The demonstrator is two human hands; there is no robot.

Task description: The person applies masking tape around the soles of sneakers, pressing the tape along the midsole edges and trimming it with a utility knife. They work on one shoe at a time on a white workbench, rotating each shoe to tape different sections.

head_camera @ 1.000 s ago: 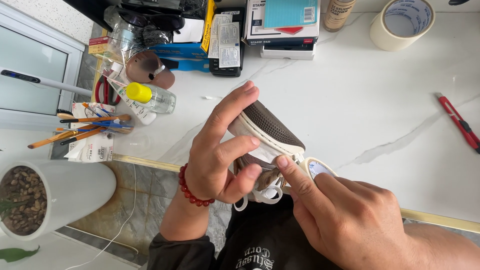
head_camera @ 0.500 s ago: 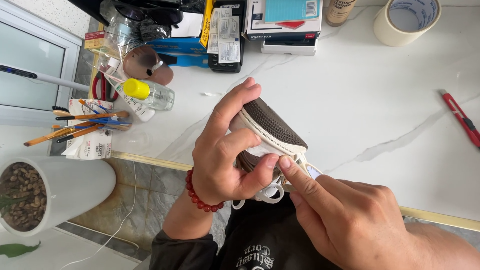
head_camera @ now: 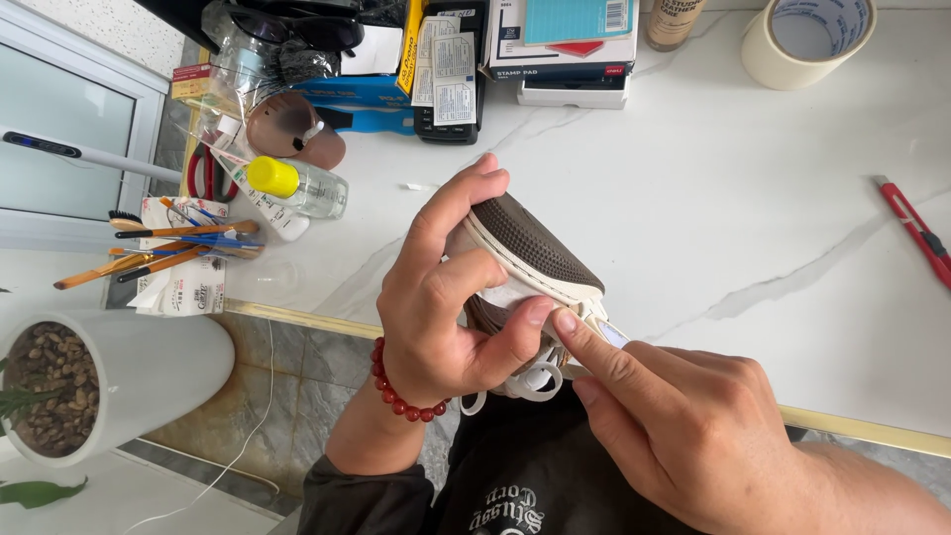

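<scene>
Two hands hold one small shoe [head_camera: 530,260] above the near edge of the white marble bench [head_camera: 713,218]. At far left stands a white plant pot [head_camera: 119,381], then some paint brushes [head_camera: 163,248] and a clear bottle with yellow cap [head_camera: 297,185]. The left hand [head_camera: 446,297], with a red bead bracelet [head_camera: 396,381] on the wrist, is closed around the shoe, brown sole turned up. The right hand [head_camera: 684,416] pinches the shoe's white edge with narrow fingers. Farther right lie a tape roll [head_camera: 807,40] and a red cutter [head_camera: 916,230].
</scene>
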